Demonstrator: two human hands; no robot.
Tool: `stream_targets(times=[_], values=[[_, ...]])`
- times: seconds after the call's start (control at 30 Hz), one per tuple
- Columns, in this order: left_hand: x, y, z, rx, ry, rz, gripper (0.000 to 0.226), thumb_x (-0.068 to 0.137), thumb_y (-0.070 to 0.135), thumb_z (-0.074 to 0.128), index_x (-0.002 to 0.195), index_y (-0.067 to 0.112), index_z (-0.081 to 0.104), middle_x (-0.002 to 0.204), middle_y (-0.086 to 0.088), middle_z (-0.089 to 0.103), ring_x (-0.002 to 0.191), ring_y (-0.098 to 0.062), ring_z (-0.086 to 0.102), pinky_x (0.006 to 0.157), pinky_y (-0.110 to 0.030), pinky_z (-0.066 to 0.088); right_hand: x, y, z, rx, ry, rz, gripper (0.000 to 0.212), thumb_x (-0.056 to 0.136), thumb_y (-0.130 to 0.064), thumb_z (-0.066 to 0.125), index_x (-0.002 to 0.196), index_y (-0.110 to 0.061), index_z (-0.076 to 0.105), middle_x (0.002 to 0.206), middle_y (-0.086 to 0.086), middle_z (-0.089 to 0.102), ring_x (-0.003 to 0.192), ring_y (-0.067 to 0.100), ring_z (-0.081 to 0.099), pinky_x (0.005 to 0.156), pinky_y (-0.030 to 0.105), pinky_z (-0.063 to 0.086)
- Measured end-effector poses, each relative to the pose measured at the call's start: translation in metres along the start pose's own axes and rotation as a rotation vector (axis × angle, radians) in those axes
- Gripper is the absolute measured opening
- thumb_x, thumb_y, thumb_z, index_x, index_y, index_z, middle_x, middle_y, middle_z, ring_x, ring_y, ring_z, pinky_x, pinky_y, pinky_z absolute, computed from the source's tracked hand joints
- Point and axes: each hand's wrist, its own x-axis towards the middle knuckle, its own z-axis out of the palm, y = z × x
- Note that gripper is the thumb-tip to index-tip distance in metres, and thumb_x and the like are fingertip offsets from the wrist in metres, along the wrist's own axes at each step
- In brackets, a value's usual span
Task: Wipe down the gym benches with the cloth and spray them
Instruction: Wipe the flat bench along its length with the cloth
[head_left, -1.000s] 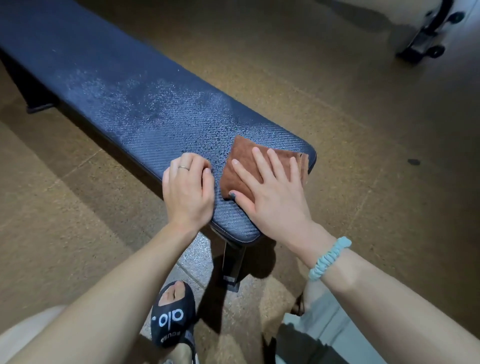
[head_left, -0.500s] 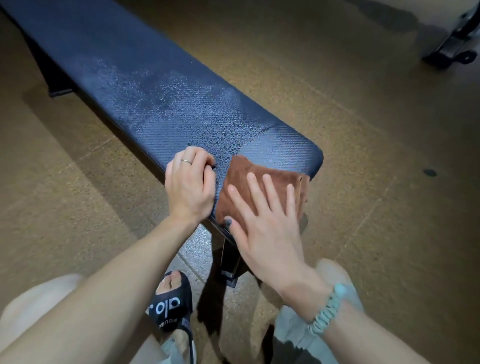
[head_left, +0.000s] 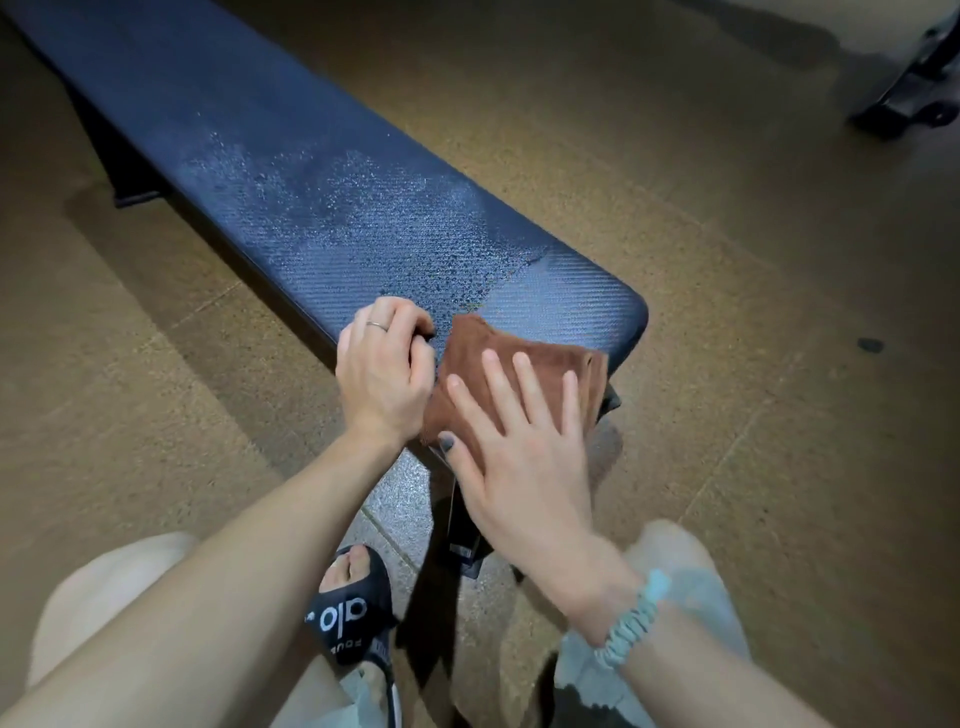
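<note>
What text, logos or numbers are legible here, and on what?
"alo": white letters across the strap of the black slide sandal.
Smaller white print beside it on the same strap: looks like "POUR", too small and cut off to read for certain.
Bench, brown cloth: no text visible.

Woven-textured bench (head_left: 363, 208), plush cloth (head_left: 519, 358)

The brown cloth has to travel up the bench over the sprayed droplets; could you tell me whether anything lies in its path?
Nothing visible does on the pad itself. The right hand presses the brown cloth flat at the bench end; the left hand rests at the near edge beside it, just off the direct line.
</note>
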Motion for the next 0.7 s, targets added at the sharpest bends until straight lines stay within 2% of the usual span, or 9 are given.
stream_targets(times=[0.1, 0.23, 0.37, 0.5, 0.6, 0.7], values=[[-0.003, 0.000, 0.000, -0.004, -0.010, 0.001, 0.017, 0.086, 0.020, 0.046, 0.092, 0.017, 0.061, 0.105, 0.000, 0.062, 0.099, -0.027, 0.054, 0.088, -0.041, 0.038, 0.018, 0.031, -0.003, -0.020, -0.011, -0.104, 0.051, 0.102, -0.056, 0.039, 0.147, -0.037, 0.054, 0.161, 0.003, 0.043, 0.149, 0.028, 0.039, 0.122, 0.060, 0.020], [-0.003, 0.000, -0.003, -0.027, -0.011, -0.011, 0.019, 0.086, 0.021, 0.045, 0.094, 0.017, 0.062, 0.106, 0.001, 0.061, 0.101, -0.024, 0.053, 0.088, -0.039, 0.037, 0.092, 0.092, -0.020, -0.064, -0.090, 0.104, 0.054, 0.105, -0.059, 0.022, 0.153, -0.044, 0.042, 0.168, 0.000, 0.030, 0.155, 0.025, 0.026, 0.124, 0.058, 0.013], [-0.002, 0.000, -0.002, -0.029, -0.008, -0.017, 0.019, 0.086, 0.021, 0.044, 0.092, 0.018, 0.062, 0.106, 0.002, 0.061, 0.101, -0.024, 0.053, 0.088, -0.039, 0.037, 0.079, 0.057, -0.012, -0.057, -0.045, 0.225, 0.058, 0.105, -0.057, 0.023, 0.158, -0.038, 0.036, 0.170, 0.003, 0.024, 0.158, 0.028, 0.017, 0.125, 0.060, 0.005], [-0.001, -0.002, 0.000, -0.030, -0.011, -0.010, 0.021, 0.085, 0.020, 0.044, 0.092, 0.017, 0.064, 0.105, 0.001, 0.063, 0.099, -0.026, 0.056, 0.088, -0.041, 0.039, 0.006, -0.005, -0.002, -0.015, 0.004, 0.017, 0.056, 0.103, -0.054, 0.038, 0.153, -0.032, 0.048, 0.165, 0.006, 0.036, 0.154, 0.031, 0.030, 0.122, 0.064, 0.014], [-0.003, -0.003, -0.001, -0.034, -0.004, 0.007, 0.018, 0.085, 0.017, 0.047, 0.093, 0.016, 0.064, 0.106, 0.001, 0.063, 0.099, -0.026, 0.055, 0.088, -0.040, 0.038, 0.019, 0.023, -0.003, -0.021, -0.008, -0.087, 0.052, 0.102, -0.055, 0.040, 0.148, -0.035, 0.054, 0.162, 0.003, 0.043, 0.150, 0.027, 0.038, 0.122, 0.060, 0.021], [-0.003, -0.003, -0.001, -0.044, -0.004, 0.012, 0.018, 0.085, 0.016, 0.048, 0.094, 0.017, 0.063, 0.107, 0.002, 0.062, 0.101, -0.024, 0.054, 0.088, -0.038, 0.036, 0.072, 0.075, -0.009, -0.057, -0.019, 0.036, 0.050, 0.104, -0.055, 0.031, 0.147, -0.040, 0.053, 0.163, 0.000, 0.041, 0.150, 0.025, 0.037, 0.121, 0.058, 0.022]])
